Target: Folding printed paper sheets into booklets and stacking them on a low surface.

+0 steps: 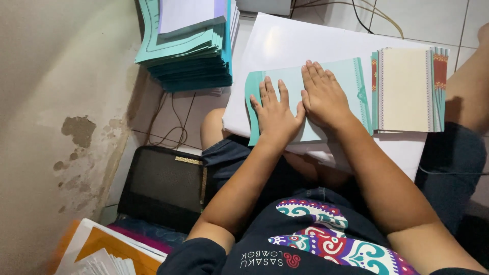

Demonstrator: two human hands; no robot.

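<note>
Two hands flat on one teal card, which lies on a white sheet across my lap. Left hand: fingers spread, pressing the card's left part. Right hand: fingers together, pressing its middle. I see a card stack just right of it, a teal pile on the floor upper left, a black bag lower left

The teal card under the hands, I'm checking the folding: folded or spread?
Folded: the teal card lies doubled, left hand and right hand pressing it flat.
</note>
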